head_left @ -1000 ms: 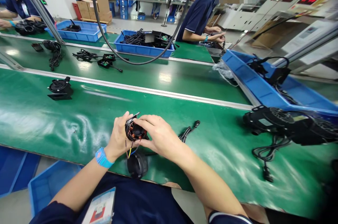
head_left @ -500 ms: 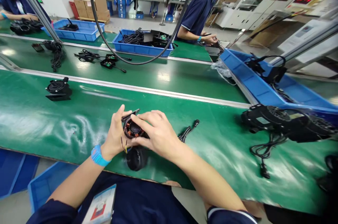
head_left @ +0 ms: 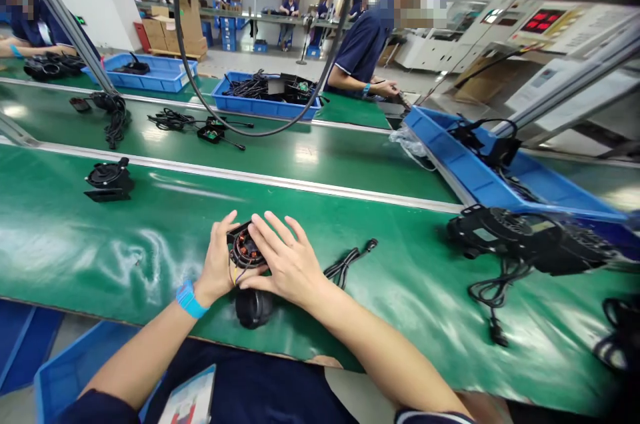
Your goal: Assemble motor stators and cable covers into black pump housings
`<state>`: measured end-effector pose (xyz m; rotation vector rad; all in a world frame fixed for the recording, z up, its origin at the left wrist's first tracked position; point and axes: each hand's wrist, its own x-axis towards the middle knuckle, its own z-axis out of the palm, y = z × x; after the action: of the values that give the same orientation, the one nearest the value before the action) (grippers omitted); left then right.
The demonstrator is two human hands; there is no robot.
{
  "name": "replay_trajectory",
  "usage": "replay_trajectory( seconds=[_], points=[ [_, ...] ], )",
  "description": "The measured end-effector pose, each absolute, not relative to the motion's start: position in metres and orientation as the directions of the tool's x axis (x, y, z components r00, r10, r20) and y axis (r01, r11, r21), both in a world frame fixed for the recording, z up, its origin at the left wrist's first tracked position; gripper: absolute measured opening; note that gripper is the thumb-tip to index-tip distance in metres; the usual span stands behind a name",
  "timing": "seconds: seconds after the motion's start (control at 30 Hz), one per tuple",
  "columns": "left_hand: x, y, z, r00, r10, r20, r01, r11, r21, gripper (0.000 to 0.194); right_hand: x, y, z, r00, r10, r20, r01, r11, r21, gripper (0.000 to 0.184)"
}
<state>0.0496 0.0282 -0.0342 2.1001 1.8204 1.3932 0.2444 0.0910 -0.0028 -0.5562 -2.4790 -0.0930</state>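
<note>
Both my hands hold a small motor stator (head_left: 243, 249) with copper windings and thin coloured wires, just above the green conveyor belt (head_left: 150, 237). My left hand (head_left: 219, 265), with a blue wristband, cups its left side. My right hand (head_left: 283, 257) grips it from the right, fingers partly spread over its top. A round black housing (head_left: 253, 308) lies on the belt right below the stator, near the front edge. A black cable (head_left: 347, 262) lies just right of my right hand.
A black fan part (head_left: 109, 179) sits on the belt at left. Black fan units with cords (head_left: 515, 244) lie at right beside a blue bin (head_left: 465, 167). More blue bins (head_left: 263, 104) and cables are on the far belt. A person (head_left: 363, 51) works opposite; another is at far left.
My hands lowered the stator slightly toward the black housing. My right fingers spread out more over its top. The view shifted a little.
</note>
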Motion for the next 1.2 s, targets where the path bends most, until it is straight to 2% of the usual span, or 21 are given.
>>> replay_trajectory(
  seconds=[0.13, 0.3, 0.37, 0.43, 0.5, 0.6, 0.67, 0.73, 0.77, 0.83, 0.87, 0.9, 0.93, 0.97, 1.0, 1.03, 1.1, 1.2],
  points=[
    [0.046, 0.025, -0.033, -0.006, 0.742, 0.671, 0.818, -0.382, 0.43, 0.108, 0.242, 0.088, -0.004, -0.701, 0.325, 0.635, 0.424, 0.906, 0.004, 0.086],
    [0.046, 0.023, -0.044, -0.071, 0.818, 0.571, 0.806, -0.29, 0.516, 0.1, 0.234, 0.089, -0.016, -0.747, 0.379, 0.546, 0.418, 0.907, -0.058, 0.085],
    [0.046, 0.023, -0.044, -0.067, 0.782, 0.62, 0.804, -0.326, 0.498, 0.098, 0.235, 0.087, -0.014, -0.737, 0.381, 0.558, 0.428, 0.902, -0.051, 0.086],
    [0.046, 0.022, -0.042, -0.062, 0.72, 0.691, 0.798, -0.38, 0.468, 0.105, 0.237, 0.085, -0.01, -0.715, 0.351, 0.604, 0.418, 0.908, -0.033, 0.084],
    [0.046, 0.022, -0.042, -0.073, 0.714, 0.697, 0.792, -0.383, 0.475, 0.111, 0.236, 0.085, -0.011, -0.71, 0.333, 0.62, 0.389, 0.92, -0.049, 0.086],
    [0.049, 0.021, -0.05, -0.117, 0.797, 0.592, 0.792, -0.285, 0.541, 0.106, 0.232, 0.091, -0.02, -0.749, 0.372, 0.548, 0.349, 0.925, -0.152, 0.09],
    [0.05, 0.021, -0.053, -0.134, 0.815, 0.563, 0.803, -0.244, 0.544, 0.102, 0.234, 0.094, -0.021, -0.761, 0.414, 0.499, 0.344, 0.91, -0.23, 0.088],
    [0.049, 0.02, -0.05, -0.099, 0.778, 0.621, 0.835, -0.274, 0.478, 0.1, 0.242, 0.089, -0.015, -0.713, 0.464, 0.525, 0.325, 0.883, -0.338, 0.081],
    [0.048, 0.02, -0.045, -0.073, 0.742, 0.666, 0.857, -0.295, 0.422, 0.101, 0.247, 0.082, -0.011, -0.667, 0.497, 0.554, 0.274, 0.856, -0.438, 0.072],
    [0.046, 0.022, -0.029, -0.026, 0.648, 0.761, 0.908, -0.304, 0.29, 0.102, 0.256, 0.061, -0.007, -0.665, 0.562, 0.492, 0.043, 0.687, -0.726, 0.046],
    [0.045, 0.023, -0.019, -0.007, 0.598, 0.801, 0.929, -0.293, 0.227, 0.103, 0.259, 0.047, -0.01, -0.736, 0.557, 0.384, -0.084, 0.489, -0.868, 0.038],
    [0.045, 0.025, -0.009, 0.001, 0.553, 0.833, 0.946, -0.271, 0.179, 0.103, 0.258, 0.033, -0.016, -0.835, 0.492, 0.246, -0.161, 0.21, -0.964, 0.037],
    [0.046, 0.026, 0.001, 0.003, 0.514, 0.858, 0.958, -0.248, 0.145, 0.103, 0.254, 0.019, -0.026, -0.923, 0.369, 0.107, -0.151, -0.093, -0.984, 0.038],
    [0.047, 0.028, 0.01, 0.0, 0.479, 0.878, 0.966, -0.228, 0.124, 0.102, 0.248, 0.007, -0.039, -0.965, 0.262, -0.004, -0.096, -0.367, -0.925, 0.04],
    [0.048, 0.029, 0.018, -0.007, 0.453, 0.891, 0.97, -0.214, 0.116, 0.101, 0.241, -0.003, -0.052, -0.973, 0.22, -0.063, -0.076, -0.57, -0.818, 0.048],
    [0.05, 0.029, 0.024, -0.019, 0.437, 0.899, 0.971, -0.204, 0.12, 0.098, 0.232, -0.01, -0.064, -0.966, 0.242, -0.088, -0.106, -0.687, -0.719, 0.061],
    [0.053, 0.029, 0.031, -0.054, 0.43, 0.901, 0.966, -0.207, 0.156, 0.091, 0.22, -0.017, -0.082, -0.906, 0.418, -0.073, -0.295, -0.745, -0.598, 0.078],
    [0.056, 0.023, 0.027, -0.113, 0.478, 0.871, 0.947, -0.214, 0.24, 0.074, 0.217, -0.012, -0.081, -0.723, 0.69, 0.034, -0.602, -0.604, -0.522, 0.084]
  ],
)
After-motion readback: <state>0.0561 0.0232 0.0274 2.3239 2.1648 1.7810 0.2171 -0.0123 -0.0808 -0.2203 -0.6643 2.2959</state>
